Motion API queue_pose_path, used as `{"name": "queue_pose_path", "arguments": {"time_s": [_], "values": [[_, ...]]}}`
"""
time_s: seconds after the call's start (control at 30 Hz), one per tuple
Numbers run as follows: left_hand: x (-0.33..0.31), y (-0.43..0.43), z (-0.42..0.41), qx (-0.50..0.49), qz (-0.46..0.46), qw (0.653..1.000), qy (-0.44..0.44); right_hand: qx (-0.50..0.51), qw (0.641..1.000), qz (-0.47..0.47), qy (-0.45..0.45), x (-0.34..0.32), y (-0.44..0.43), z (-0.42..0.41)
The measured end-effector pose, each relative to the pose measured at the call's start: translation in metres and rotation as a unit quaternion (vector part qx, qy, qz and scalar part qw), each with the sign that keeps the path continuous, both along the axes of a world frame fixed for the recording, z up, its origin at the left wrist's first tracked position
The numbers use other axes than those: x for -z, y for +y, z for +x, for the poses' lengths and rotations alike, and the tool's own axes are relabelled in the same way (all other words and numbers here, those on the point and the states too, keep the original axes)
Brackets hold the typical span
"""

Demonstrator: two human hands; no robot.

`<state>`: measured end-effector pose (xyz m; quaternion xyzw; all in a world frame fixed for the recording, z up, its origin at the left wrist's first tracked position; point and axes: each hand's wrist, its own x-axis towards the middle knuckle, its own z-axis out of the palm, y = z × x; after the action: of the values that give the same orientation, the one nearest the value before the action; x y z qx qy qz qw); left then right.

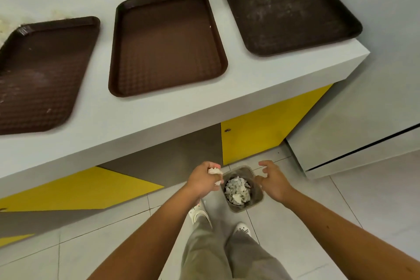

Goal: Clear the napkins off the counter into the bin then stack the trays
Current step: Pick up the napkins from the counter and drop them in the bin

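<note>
my left hand (203, 178) is curled round a crumpled white napkin (214, 171), holding it just beside the left rim of the small bin (257, 193). the bin stands on the tiled floor (341, 188) in front of my feet and has a heap of white napkins (237, 189) inside it. my right hand (274, 180) is at the bin's right side with its fingers loosely spread and nothing in them; i cannot tell whether it touches the rim. up on the white bench (147, 120) three brown trays lie flat side by side and apart: the left tray (38, 75), the middle tray (166, 43) and the right tray (288, 7), none stacked. something pale and blurred sits at the bench's far left edge.
</note>
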<state>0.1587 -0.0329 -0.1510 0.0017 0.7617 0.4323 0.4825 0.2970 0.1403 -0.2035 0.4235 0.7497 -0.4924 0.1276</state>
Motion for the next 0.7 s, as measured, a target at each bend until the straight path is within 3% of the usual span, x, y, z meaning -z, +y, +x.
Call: {"name": "queue_pose_path", "arguments": {"time_s": [0.3, 0.53, 0.7], "values": [[0.036, 0.031, 0.027, -0.004, -0.044, 0.997, -0.063, 0.059, 0.997, 0.026, 0.045, -0.007, 0.014, 0.021], [0.029, 0.03, 0.017, -0.011, -0.02, 0.999, -0.025, 0.052, 0.995, 0.021, 0.082, -0.029, 0.012, 0.017], [-0.013, 0.014, 0.002, -0.003, 0.03, 0.999, 0.035, 0.017, 0.991, 0.015, 0.13, -0.062, -0.001, -0.006]]}}
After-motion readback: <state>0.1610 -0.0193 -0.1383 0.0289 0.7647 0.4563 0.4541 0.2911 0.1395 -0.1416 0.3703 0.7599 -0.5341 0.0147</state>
